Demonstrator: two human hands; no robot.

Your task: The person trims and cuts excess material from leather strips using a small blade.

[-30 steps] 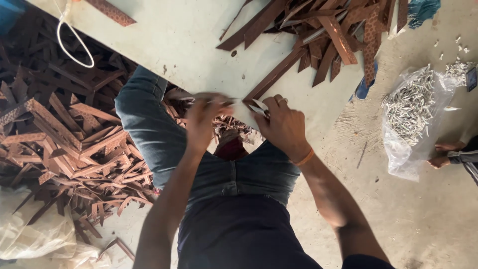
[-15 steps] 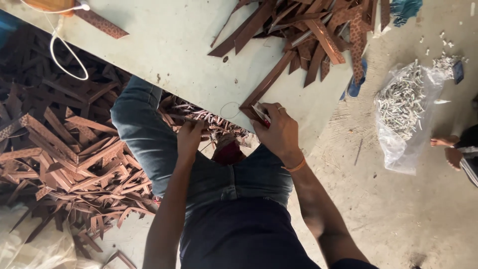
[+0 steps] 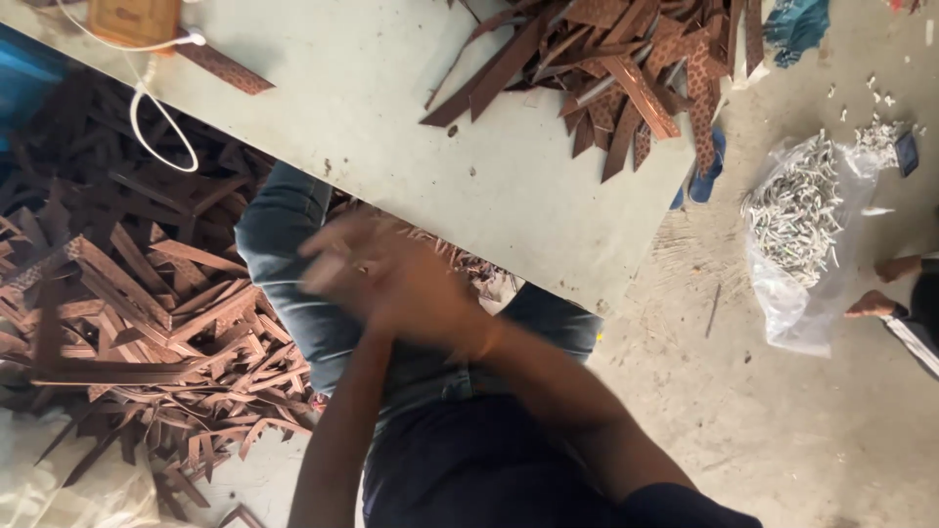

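Observation:
Both my hands are motion-blurred and close together over my left thigh in blue jeans [image 3: 284, 235], just below the table's near edge. My left hand [image 3: 337, 262] is on the left, and my right hand [image 3: 416, 288] is beside it with an orange band at the wrist. The blur hides whether either hand holds anything. A heap of brown patterned strips [image 3: 147, 323] lies on the floor left of my leg. More brown strips [image 3: 626, 59] are piled on the grey-green table [image 3: 391, 127].
A white cable [image 3: 156, 122] and a brown box [image 3: 132, 20] lie at the table's far left. On the right stands a clear bag of small white pieces [image 3: 802, 215], with another person's bare feet [image 3: 885, 284] beside it. A blue sandal [image 3: 706, 166] lies near the table's corner.
Both hands have swung left and down from the table edge, where they held a brown strip, to above my left thigh. The view has shifted too.

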